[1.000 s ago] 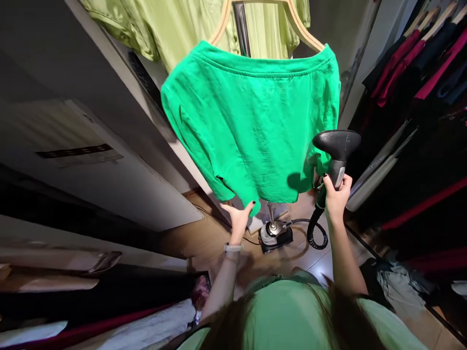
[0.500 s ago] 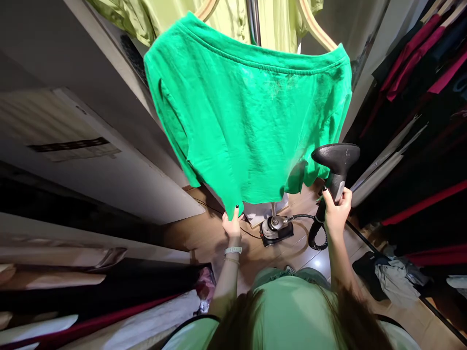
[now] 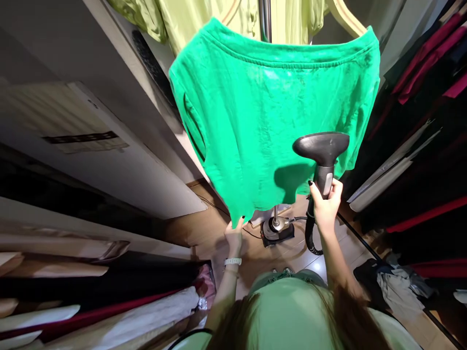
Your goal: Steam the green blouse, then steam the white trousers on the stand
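A bright green long-sleeved top (image 3: 270,107) hangs on a wooden hanger (image 3: 346,18) before me. My left hand (image 3: 234,238) is closed on the top's lower left corner and pulls the hem taut. In my right hand (image 3: 326,206) is a black garment steamer head (image 3: 321,146), upright, fingers wrapped round its handle. The head is in front of the top's lower right part and casts a shadow on the cloth; whether it touches I cannot tell. A ribbed black hose (image 3: 311,238) runs down from the handle. The steamer base (image 3: 278,231) stands on the floor below.
Yellow-green garments (image 3: 207,14) hang behind the top, by a metal pole (image 3: 267,22). Dark and magenta clothes (image 3: 412,78) hang at right. A white panel (image 3: 146,180) stands at left. Crumpled cloth (image 3: 397,291) lies on the wooden floor at lower right.
The steamer head has moved left and slightly up, from beside the right sleeve to over the top's lower right. My left hand has drawn the hem corner lower. The view has shifted a little.
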A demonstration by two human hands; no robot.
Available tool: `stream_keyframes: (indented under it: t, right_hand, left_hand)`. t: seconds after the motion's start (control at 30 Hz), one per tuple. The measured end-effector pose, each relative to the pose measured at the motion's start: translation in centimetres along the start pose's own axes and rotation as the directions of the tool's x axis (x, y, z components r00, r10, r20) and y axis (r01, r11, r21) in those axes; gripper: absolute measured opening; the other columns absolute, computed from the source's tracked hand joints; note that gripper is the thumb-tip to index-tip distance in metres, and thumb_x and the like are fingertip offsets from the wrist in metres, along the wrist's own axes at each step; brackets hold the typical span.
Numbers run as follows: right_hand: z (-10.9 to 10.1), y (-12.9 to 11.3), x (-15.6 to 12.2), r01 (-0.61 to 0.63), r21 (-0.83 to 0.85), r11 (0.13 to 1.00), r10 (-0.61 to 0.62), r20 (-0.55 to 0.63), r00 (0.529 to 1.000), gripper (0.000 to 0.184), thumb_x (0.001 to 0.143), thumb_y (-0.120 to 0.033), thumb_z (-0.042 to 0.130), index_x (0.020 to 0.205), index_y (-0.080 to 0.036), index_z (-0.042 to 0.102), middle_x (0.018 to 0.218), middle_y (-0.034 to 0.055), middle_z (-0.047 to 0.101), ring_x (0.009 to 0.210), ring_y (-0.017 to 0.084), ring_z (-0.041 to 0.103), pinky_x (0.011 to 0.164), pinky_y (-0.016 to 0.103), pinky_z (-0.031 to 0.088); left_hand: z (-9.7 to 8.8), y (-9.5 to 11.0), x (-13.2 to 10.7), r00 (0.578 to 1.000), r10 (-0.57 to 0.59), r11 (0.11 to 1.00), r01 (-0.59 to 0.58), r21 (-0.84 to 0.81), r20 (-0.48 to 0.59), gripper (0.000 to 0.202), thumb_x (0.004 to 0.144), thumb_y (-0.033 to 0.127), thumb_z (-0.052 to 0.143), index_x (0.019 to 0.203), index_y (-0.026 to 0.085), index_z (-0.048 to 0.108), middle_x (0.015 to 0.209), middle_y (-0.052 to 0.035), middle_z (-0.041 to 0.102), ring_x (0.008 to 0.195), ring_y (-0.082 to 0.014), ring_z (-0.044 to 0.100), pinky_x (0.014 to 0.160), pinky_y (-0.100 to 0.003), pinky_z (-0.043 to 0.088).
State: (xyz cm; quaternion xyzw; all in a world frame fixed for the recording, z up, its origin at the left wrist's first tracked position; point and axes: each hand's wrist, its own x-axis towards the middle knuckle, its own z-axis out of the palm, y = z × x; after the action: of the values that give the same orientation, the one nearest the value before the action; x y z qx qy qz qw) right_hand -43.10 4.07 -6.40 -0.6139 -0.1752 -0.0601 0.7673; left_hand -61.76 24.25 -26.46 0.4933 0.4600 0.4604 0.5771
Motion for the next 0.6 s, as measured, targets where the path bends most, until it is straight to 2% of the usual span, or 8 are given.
stream_keyframes:
  t: [0.13,0.33,0.47,0.6]
  right_hand:
    - [3.3,-2.5,0.8,0.067,0.082,0.994,-0.076,0.101,0.992,0.059,0.072,-0.053,0.082,0.109,-0.025,0.045,0.095,0.0000,0.061,0.079,0.017,0.064,0.074,0.033,0.055]
    - [7.7,-5.2,2.9,0.171,0.120,0.978,-0.189,0.166,0.968,0.059,0.076,-0.055,0.079,0.115,-0.025,0.045,0.101,0.0008,0.064,0.086,0.017,0.064,0.078,0.033,0.054]
    - [9.3,-5.3,3.5,0.150,0.086,0.985,-0.162,0.157,0.974,0.057,0.076,-0.057,0.077,0.112,-0.025,0.045,0.101,0.0005,0.064,0.084,0.017,0.063,0.075,0.032,0.052]
    - [9.3,-4.1,2.7,0.110,0.046,0.993,-0.117,0.195,0.974,0.056,0.077,-0.059,0.075,0.111,-0.025,0.047,0.098,-0.0002,0.065,0.082,0.017,0.062,0.074,0.031,0.050]
  left_hand:
    - [0.8,-0.7,-1.3,0.998,-0.014,1.000,0.015,-0.019,0.058,0.018,0.076,0.026,0.077,0.091,0.019,0.070,0.101,-0.0061,0.077,0.097,-0.0277,0.075,0.090,-0.040,0.064]
    - [1.2,-2.4,-2.3,0.995,0.016,1.000,-0.017,0.018,0.094,0.025,0.069,0.034,0.080,0.088,0.019,0.071,0.095,-0.0081,0.078,0.082,-0.0282,0.076,0.080,-0.038,0.064]
    - [1.1,-3.9,-2.4,0.990,0.046,0.993,-0.059,0.097,0.133,0.038,0.067,0.044,0.080,0.093,0.017,0.072,0.088,-0.0088,0.078,0.073,-0.0271,0.074,0.071,-0.036,0.061]
    - [1.0,-4.9,-2.3,0.987,0.063,0.977,-0.092,0.195,0.148,0.049,0.067,0.053,0.076,0.092,0.011,0.075,0.076,-0.0090,0.075,0.059,-0.0198,0.065,0.055,-0.028,0.052]
